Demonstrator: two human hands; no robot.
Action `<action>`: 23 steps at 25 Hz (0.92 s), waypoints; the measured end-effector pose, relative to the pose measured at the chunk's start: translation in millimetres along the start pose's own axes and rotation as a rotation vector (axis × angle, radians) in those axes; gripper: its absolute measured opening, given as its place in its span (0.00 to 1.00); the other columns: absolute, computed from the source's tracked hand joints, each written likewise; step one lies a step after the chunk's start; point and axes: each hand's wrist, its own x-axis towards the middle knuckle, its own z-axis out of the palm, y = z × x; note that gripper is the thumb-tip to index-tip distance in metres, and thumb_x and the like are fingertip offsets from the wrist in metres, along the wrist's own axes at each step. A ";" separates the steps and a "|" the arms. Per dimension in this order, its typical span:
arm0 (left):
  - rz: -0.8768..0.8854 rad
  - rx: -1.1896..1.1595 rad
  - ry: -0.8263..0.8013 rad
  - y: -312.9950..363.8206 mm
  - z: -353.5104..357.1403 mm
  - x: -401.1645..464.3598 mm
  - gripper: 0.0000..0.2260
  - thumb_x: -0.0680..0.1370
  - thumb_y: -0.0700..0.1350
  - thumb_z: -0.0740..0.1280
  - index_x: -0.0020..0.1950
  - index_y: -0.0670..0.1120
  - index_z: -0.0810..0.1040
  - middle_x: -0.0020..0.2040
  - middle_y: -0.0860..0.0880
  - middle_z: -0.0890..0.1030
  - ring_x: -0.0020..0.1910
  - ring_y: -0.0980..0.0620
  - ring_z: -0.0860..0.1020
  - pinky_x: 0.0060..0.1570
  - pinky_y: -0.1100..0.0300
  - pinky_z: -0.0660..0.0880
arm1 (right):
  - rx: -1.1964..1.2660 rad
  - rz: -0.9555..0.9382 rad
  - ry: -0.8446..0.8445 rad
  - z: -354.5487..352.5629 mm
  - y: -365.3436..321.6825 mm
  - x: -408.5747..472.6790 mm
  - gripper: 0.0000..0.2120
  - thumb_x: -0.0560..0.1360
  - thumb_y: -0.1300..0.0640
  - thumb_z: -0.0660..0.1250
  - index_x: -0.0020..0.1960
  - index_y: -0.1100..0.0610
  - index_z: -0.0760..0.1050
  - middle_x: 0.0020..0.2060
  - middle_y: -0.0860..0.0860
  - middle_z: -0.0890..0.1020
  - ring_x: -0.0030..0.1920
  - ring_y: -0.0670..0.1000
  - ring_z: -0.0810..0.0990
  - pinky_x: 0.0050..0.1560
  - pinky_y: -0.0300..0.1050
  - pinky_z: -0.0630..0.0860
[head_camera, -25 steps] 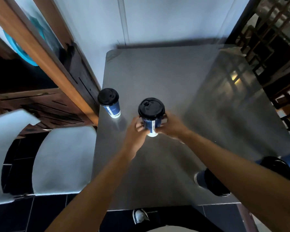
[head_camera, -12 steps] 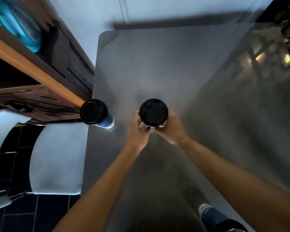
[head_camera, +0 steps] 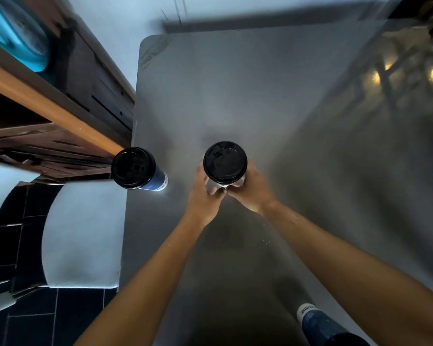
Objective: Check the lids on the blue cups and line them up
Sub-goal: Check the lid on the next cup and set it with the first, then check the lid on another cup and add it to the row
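A blue paper cup with a black lid [head_camera: 225, 162] stands upright near the middle of the grey metal table [head_camera: 235, 96]. My left hand [head_camera: 205, 198] and my right hand [head_camera: 250, 189] both grip its body from the near side, fingers wrapped round it under the lid. A second blue cup with a black lid [head_camera: 135, 168] stands at the table's left edge, apart from my hands. A third blue cup [head_camera: 320, 325] shows at the bottom right, partly cut off by the frame, beside my right forearm.
A wooden shelf unit [head_camera: 60, 113] runs along the left of the table. White chair backs [head_camera: 80, 233] stand below it over dark floor tiles. The table's far half reflects lights at the right.
The view has shifted forward and down over the held cup, so its lid now hides most of its body. Both hands keep their grip; the bottom-right cups slid toward the frame's edge.
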 end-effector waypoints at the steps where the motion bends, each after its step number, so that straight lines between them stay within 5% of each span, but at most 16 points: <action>1: -0.019 -0.003 -0.013 -1.5 -2.0 -1.3 0.35 0.76 0.31 0.69 0.80 0.50 0.61 0.76 0.54 0.71 0.75 0.59 0.67 0.55 0.79 0.69 | 0.023 0.024 -0.014 -2.0 -0.2 -1.7 0.37 0.66 0.59 0.74 0.73 0.46 0.68 0.66 0.45 0.76 0.66 0.46 0.76 0.59 0.38 0.76; 3: -0.088 -0.007 -0.020 -3.0 -6.8 -9.0 0.40 0.77 0.34 0.69 0.83 0.54 0.54 0.80 0.54 0.65 0.79 0.56 0.64 0.60 0.71 0.70 | 0.015 0.100 -0.016 -10.1 0.5 -9.8 0.41 0.67 0.59 0.72 0.77 0.44 0.62 0.72 0.46 0.73 0.71 0.50 0.74 0.60 0.48 0.78; 10: -0.174 0.007 0.080 -12.2 -23.3 -89.6 0.37 0.78 0.41 0.70 0.82 0.56 0.55 0.74 0.48 0.71 0.67 0.52 0.76 0.68 0.47 0.75 | -0.140 0.152 0.123 -47.2 -10.8 -85.4 0.30 0.75 0.56 0.69 0.76 0.51 0.68 0.71 0.53 0.75 0.68 0.54 0.76 0.66 0.47 0.72; 15: -0.035 0.023 -0.039 -16.7 -6.9 -169.8 0.30 0.78 0.35 0.67 0.79 0.46 0.62 0.73 0.43 0.72 0.71 0.47 0.73 0.70 0.50 0.72 | -0.170 0.028 0.213 -61.6 -18.3 -179.3 0.21 0.77 0.56 0.69 0.69 0.53 0.75 0.65 0.50 0.80 0.64 0.51 0.79 0.64 0.46 0.74; 20: 0.204 0.141 -0.241 -14.8 29.4 -222.5 0.20 0.78 0.35 0.66 0.69 0.46 0.76 0.65 0.46 0.80 0.66 0.50 0.78 0.66 0.58 0.73 | -0.196 -0.016 0.371 -81.8 -9.2 -280.2 0.15 0.79 0.56 0.67 0.64 0.52 0.79 0.58 0.45 0.82 0.57 0.44 0.80 0.54 0.36 0.69; 23: 0.327 0.178 -0.383 -14.2 56.0 -252.9 0.22 0.77 0.31 0.64 0.67 0.50 0.79 0.66 0.49 0.80 0.66 0.54 0.77 0.67 0.58 0.72 | -0.130 -0.008 0.428 -94.1 17.1 -326.9 0.13 0.78 0.58 0.66 0.62 0.51 0.79 0.56 0.44 0.82 0.57 0.45 0.80 0.55 0.36 0.70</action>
